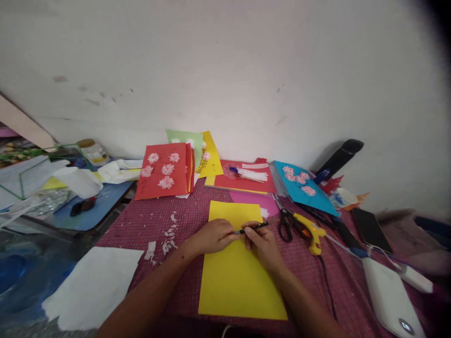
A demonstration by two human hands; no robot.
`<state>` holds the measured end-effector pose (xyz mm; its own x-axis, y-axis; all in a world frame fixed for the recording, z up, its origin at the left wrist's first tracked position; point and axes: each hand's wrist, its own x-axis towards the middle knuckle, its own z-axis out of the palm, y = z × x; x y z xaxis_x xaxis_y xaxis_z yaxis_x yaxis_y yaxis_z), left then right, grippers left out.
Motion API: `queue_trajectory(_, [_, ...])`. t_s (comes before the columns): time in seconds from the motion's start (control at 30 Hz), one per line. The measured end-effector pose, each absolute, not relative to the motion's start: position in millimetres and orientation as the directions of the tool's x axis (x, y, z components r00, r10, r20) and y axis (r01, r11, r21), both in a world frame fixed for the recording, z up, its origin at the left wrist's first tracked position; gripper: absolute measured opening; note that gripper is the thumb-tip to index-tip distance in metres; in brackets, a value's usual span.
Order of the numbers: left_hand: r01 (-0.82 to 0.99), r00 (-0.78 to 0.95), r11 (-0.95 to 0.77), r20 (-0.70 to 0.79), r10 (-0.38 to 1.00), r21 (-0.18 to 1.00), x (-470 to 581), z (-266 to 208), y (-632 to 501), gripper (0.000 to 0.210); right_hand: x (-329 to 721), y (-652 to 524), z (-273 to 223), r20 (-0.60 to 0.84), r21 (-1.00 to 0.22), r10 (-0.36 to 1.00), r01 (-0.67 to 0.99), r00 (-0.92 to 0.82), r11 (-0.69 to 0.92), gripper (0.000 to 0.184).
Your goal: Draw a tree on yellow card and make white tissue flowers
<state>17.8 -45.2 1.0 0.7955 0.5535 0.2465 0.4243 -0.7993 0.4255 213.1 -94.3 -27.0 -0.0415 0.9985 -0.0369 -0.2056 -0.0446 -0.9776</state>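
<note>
A slim black pen with small light marks lies level between my two hands, above a blank yellow sheet of paper. My right hand pinches its dark barrel between thumb and fingers. The pen's greyish left end is pinched by my left hand, whose fingers are closed around it. Whether that end is a cap or the tip, I cannot tell. The yellow sheet lies flat on the red checked tablecloth.
Behind stand red cards and a blue card with pink paper flowers. To the right are scissors, a yellow glue gun, a phone and a white power bank. White paper lies at left, near paper scraps.
</note>
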Motion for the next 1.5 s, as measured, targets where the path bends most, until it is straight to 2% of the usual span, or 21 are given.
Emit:
queue_trajectory(0.17, [0.420, 0.794, -0.794, 0.247, 0.556, 0.439, 18, 3, -46, 0.040, 213, -94, -32, -0.027, -0.976, 0.995, -0.212, -0.096, -0.047, 0.024])
queue_trajectory(0.4, [0.429, 0.803, -0.804, 0.234, 0.548, 0.411, 20, 6, -49, 0.036, 210, -93, -28, -0.032, -0.991, 0.999, -0.130, -0.002, -0.032, 0.029])
queue_trajectory(0.83, [0.428, 0.782, -0.790, 0.258, 0.567, 0.440, 21, 6, -49, 0.036, 207, -93, -15, -0.083, -0.984, 0.994, -0.165, 0.064, -0.071, 0.033])
queue_trajectory(1.27, [0.418, 0.777, -0.819, 0.313, 0.546, 0.392, 26, 4, -48, 0.034, 207, -94, -16, -0.047, -0.987, 0.993, -0.160, 0.110, -0.029, 0.031])
queue_trajectory(1.5, [0.421, 0.771, -0.822, 0.327, 0.547, 0.383, 29, 4, -47, 0.034, 205, -94, -14, -0.064, -0.990, 0.980, -0.139, 0.190, -0.038, 0.033])
